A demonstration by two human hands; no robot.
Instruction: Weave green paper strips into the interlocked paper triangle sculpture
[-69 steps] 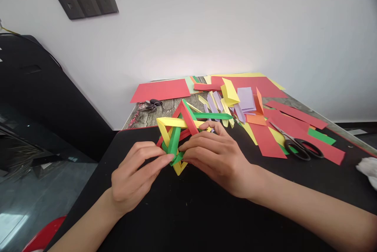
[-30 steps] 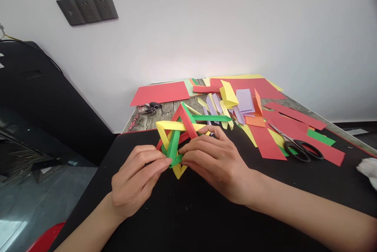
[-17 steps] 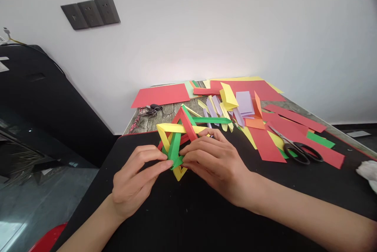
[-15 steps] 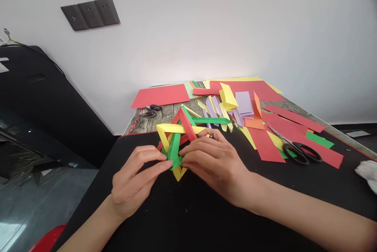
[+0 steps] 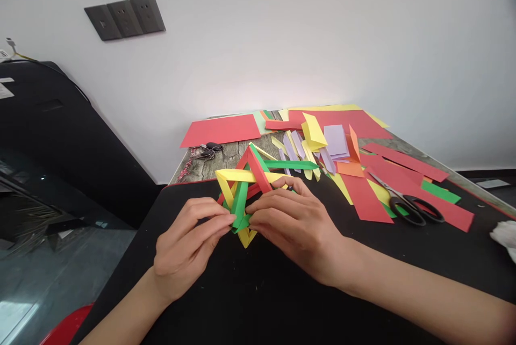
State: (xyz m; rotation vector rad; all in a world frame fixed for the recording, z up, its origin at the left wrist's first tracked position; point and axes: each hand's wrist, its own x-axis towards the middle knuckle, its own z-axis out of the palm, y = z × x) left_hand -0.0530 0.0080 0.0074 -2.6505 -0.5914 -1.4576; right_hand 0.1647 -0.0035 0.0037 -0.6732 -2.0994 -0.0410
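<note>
In the head view, a folded-paper star (image 5: 241, 199) of interlaced red, yellow and green strips sits between both hands, above a black mat (image 5: 258, 291). The left hand (image 5: 187, 248) and right hand (image 5: 298, 227) pinch its lower green strips. The mat stretches toward the person; scissors (image 5: 411, 209) lie rightward.

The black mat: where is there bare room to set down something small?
The widest bare patch of the black mat lies between the left forearm and the right forearm, nearer than the paper frame. Another lies between the right forearm, the scissors and the white item. Crowded: the far right, where coloured paper lies under the scissors.
</note>
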